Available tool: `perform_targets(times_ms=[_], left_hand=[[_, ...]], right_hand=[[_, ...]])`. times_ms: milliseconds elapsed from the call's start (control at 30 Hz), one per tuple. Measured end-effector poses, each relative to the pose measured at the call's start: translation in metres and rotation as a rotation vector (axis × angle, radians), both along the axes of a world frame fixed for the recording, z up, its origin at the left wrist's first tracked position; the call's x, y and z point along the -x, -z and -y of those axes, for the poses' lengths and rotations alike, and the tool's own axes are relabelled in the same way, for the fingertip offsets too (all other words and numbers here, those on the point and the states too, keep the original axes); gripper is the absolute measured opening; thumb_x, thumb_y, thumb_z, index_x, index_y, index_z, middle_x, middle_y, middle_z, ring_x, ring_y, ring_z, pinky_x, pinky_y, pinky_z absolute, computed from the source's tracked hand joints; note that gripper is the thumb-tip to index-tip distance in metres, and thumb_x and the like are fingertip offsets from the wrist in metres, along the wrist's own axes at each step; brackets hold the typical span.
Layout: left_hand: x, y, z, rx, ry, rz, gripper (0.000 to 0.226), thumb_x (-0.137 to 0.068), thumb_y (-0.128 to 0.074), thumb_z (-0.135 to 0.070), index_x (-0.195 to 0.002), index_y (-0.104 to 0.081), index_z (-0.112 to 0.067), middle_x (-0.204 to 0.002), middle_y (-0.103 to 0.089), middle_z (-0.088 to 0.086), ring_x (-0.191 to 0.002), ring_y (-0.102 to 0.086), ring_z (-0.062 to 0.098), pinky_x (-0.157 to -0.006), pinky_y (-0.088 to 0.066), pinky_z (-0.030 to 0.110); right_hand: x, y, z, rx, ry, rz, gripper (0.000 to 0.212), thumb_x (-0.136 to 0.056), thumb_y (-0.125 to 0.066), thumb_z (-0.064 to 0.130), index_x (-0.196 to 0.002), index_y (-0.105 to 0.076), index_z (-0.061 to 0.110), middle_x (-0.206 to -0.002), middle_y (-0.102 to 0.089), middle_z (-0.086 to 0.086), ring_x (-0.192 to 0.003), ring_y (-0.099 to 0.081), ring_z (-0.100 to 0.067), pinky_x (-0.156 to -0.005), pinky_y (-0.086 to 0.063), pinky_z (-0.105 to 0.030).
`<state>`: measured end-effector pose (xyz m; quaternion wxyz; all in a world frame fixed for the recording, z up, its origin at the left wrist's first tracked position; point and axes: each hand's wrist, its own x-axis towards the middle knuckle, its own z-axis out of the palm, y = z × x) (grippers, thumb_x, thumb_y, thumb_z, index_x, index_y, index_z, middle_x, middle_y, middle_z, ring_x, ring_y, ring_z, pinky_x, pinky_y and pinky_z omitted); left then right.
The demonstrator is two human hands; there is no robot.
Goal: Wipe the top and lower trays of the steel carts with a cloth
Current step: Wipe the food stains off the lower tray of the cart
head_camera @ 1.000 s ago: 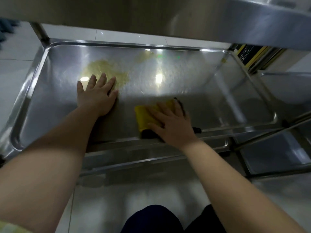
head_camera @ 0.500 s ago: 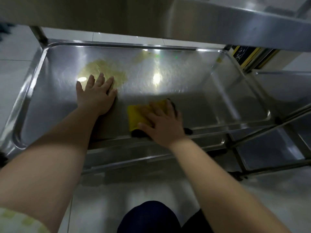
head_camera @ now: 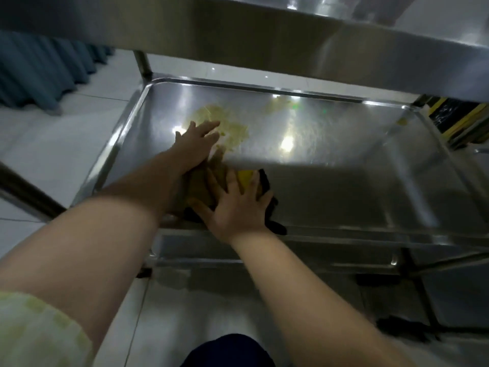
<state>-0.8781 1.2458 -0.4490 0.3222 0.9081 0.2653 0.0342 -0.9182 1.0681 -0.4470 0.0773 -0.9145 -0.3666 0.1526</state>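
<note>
The steel cart's lower tray (head_camera: 344, 165) fills the middle of the head view, under the top tray (head_camera: 344, 46). My right hand (head_camera: 235, 207) lies flat with spread fingers on a yellow cloth with a dark edge (head_camera: 247, 177), pressing it onto the tray floor near the front rim. My left hand (head_camera: 195, 144) rests flat on the tray just left of the cloth, fingers straight, its fingertips at a yellowish smear (head_camera: 227, 125) on the steel.
A second steel cart's lower tray (head_camera: 449, 295) stands at the right. Blue curtain folds (head_camera: 39, 72) hang at the far left over a white tiled floor (head_camera: 53, 149). A cart post (head_camera: 144, 64) rises at the tray's back left corner.
My right hand has slid the cloth to the left, so it now lies close against my left wrist. The view has shifted right and up; my left hand stays flat by the smear.
</note>
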Motion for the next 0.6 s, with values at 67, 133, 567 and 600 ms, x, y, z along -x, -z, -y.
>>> perform_targets(times_ms=[67, 133, 567, 600], left_hand=[[0.013, -0.012, 0.001, -0.134, -0.003, -0.075, 0.048, -0.106, -0.035, -0.036, -0.154, -0.029, -0.034, -0.165, -0.016, -0.003, -0.153, 0.001, 0.022, -0.117, 0.013, 0.052], [0.025, -0.015, 0.024, -0.334, 0.008, -0.143, 0.054, -0.106, -0.032, -0.042, -0.157, -0.019, -0.030, -0.166, -0.012, -0.003, -0.153, 0.005, 0.025, -0.116, 0.014, 0.056], [-0.033, 0.018, 0.055, -0.461, -0.066, -0.309, 0.058, -0.095, -0.009, -0.070, -0.150, 0.002, -0.056, -0.166, 0.012, -0.002, -0.146, 0.017, 0.048, -0.104, 0.003, 0.080], [-0.058, 0.016, 0.036, -0.465, -0.067, -0.309, 0.058, -0.095, -0.010, -0.070, -0.150, 0.001, -0.056, -0.166, 0.010, -0.002, -0.147, 0.015, 0.047, -0.104, 0.005, 0.081]], right_hand=[[-0.019, -0.010, 0.002, -0.102, -0.004, -0.075, 0.063, -0.094, -0.027, 0.071, -0.151, -0.009, 0.053, -0.164, 0.002, 0.016, -0.148, 0.013, -0.039, -0.110, 0.006, -0.069], [-0.070, -0.014, 0.014, -0.193, 0.109, 0.023, 0.053, -0.098, -0.030, 0.063, -0.149, -0.018, 0.055, -0.162, 0.002, 0.022, -0.150, 0.012, -0.030, -0.115, 0.000, -0.063], [-0.206, 0.040, -0.002, -0.051, 0.129, 0.254, 0.056, -0.102, -0.018, 0.055, -0.155, -0.005, 0.042, -0.166, 0.000, 0.009, -0.149, 0.003, -0.041, -0.115, 0.003, -0.063], [-0.207, 0.041, -0.003, -0.050, 0.125, 0.274, 0.056, -0.103, -0.017, 0.054, -0.156, -0.003, 0.042, -0.166, 0.001, 0.007, -0.149, 0.003, -0.041, -0.115, 0.003, -0.063]])
